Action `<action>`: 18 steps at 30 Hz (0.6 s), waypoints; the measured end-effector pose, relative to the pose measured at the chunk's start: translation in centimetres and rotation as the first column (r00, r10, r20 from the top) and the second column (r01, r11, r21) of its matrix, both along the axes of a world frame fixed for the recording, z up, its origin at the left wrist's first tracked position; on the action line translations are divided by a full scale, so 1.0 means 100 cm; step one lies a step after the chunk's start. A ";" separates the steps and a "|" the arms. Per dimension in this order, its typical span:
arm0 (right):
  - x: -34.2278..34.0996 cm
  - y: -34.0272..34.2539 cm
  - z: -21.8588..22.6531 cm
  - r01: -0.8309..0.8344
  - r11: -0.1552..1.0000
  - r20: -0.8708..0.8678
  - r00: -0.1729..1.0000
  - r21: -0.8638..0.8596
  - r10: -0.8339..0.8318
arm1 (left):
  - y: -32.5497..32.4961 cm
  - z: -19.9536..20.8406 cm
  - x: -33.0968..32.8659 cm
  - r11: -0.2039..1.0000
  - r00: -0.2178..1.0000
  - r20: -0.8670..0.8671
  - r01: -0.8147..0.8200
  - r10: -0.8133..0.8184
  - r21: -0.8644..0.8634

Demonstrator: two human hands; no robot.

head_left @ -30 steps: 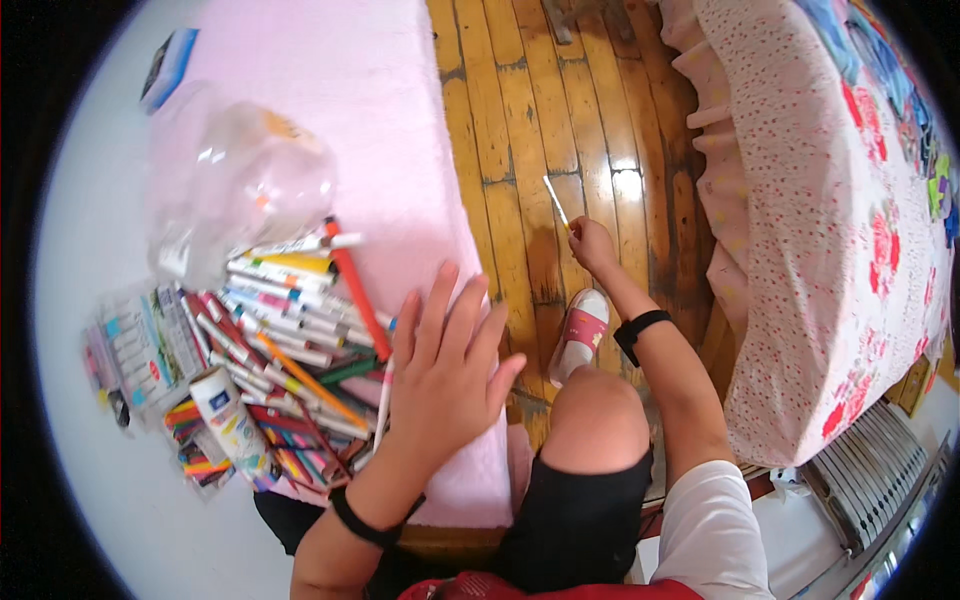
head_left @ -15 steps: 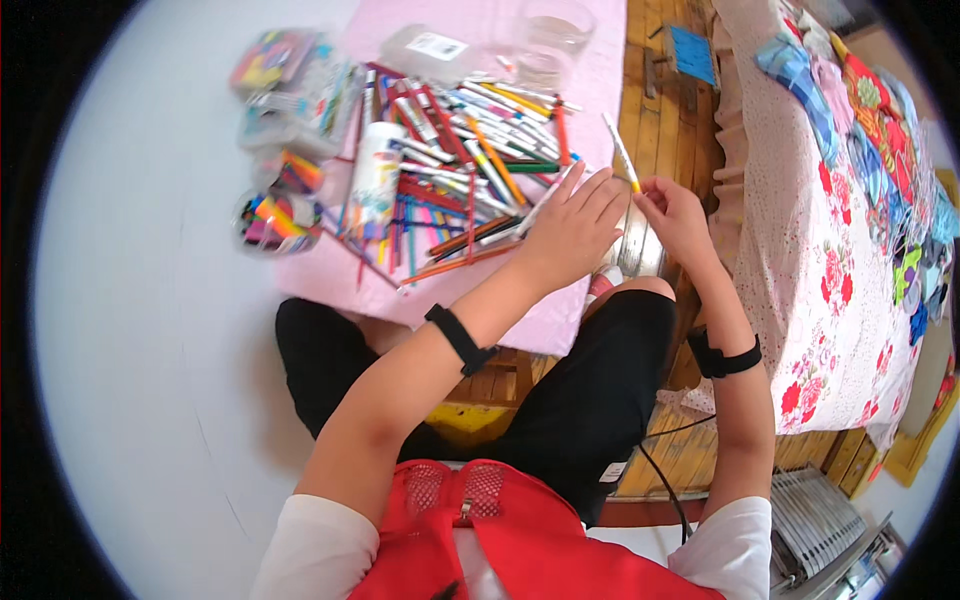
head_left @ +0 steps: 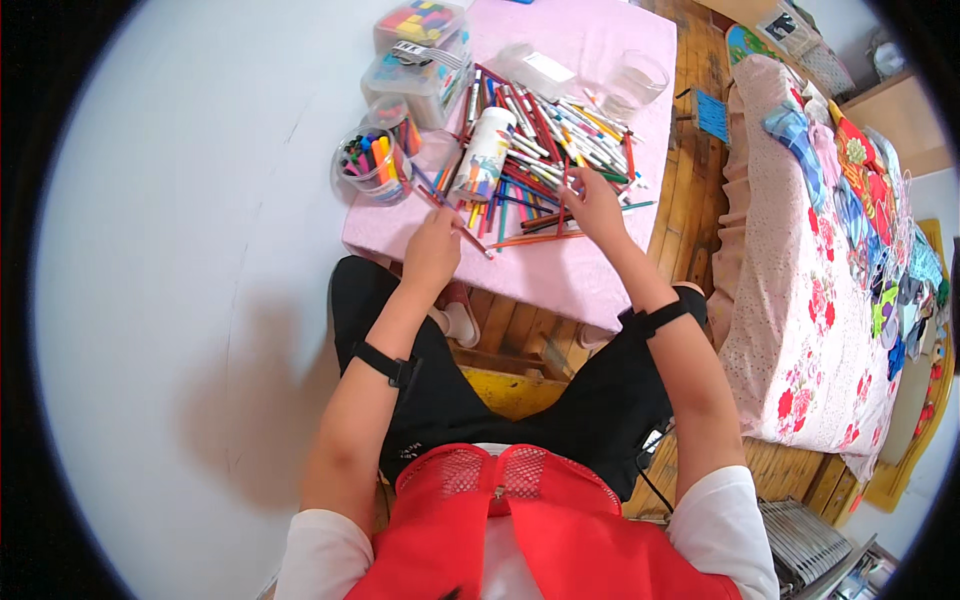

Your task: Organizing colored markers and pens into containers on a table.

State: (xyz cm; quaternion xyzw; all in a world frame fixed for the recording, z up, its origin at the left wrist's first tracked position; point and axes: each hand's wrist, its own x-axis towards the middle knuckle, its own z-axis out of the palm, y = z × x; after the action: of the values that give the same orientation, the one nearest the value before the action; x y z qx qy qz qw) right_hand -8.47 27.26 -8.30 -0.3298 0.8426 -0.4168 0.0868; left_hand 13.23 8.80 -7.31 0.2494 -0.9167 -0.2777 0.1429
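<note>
My left hand point(head_left: 434, 245) is at the near left of the pink-covered table point(head_left: 385, 232). Its fingers are closed on a slim dark pencil point(head_left: 476, 243) lying aslant there. Farther right, my right hand point(head_left: 597, 208) pinches the upper part of a dark red pencil point(head_left: 562, 215) at the near side of the pile. Between and beyond both hands spreads a heap of coloured pencils and white-barrelled markers point(head_left: 590, 138). On the heap lies a white printed cylinder point(head_left: 487, 155), tilted.
Left of the heap stand a clear tub of markers point(head_left: 372, 180), a smaller clear cup point(head_left: 397, 125) and stacked plastic boxes point(head_left: 425, 75) by the wall. At the back are a clear lid-like container point(head_left: 535, 70) and a clear round tub point(head_left: 637, 80). A flower-patterned bed point(head_left: 790, 300) stands right.
My left hand has moved from the heap's right side to the pencil at near left. The right hand has let go of a white-and-yellow marker and pinches the dark red pencil. The view has shifted.
</note>
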 end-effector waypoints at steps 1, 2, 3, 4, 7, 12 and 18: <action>0.011 -0.002 0.000 -0.009 1.000 -0.027 1.000 0.023 0.009 | -0.004 -0.005 0.001 0.996 0.995 0.099 0.021 -0.029 0.089; 0.022 -0.002 0.000 -0.013 1.000 -0.032 0.999 0.021 0.014 | -0.007 -0.010 0.003 0.983 0.979 0.194 0.033 -0.068 0.180; 0.031 0.002 -0.001 -0.052 0.998 -0.024 0.998 0.038 0.053 | -0.002 -0.011 0.002 0.990 0.980 0.184 0.054 -0.078 0.134; 0.042 0.006 -0.002 -0.094 0.994 -0.012 0.995 0.053 0.095 | 0.001 -0.013 0.002 0.989 0.980 0.181 0.053 -0.077 0.137; 0.065 0.009 -0.012 -0.129 0.987 -0.176 0.974 0.094 0.144 | 0.003 -0.022 -0.003 0.995 0.990 0.133 0.043 -0.055 0.092; 0.081 -0.003 -0.009 -0.136 0.991 -0.133 0.981 0.018 0.137 | 0.001 -0.039 -0.016 0.977 0.977 -0.020 0.214 -0.215 -0.022; 0.071 -0.076 0.028 0.105 0.991 -0.179 0.980 0.085 -0.089 | 0.003 -0.019 -0.020 0.964 0.967 0.060 0.240 -0.248 0.110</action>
State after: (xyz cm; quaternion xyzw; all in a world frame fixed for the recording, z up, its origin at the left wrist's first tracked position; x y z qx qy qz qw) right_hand -1.34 19.65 -5.54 -0.3193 0.8807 -0.3498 0.0074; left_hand 11.19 9.12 -9.19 0.1514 -0.9297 -0.3300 0.0611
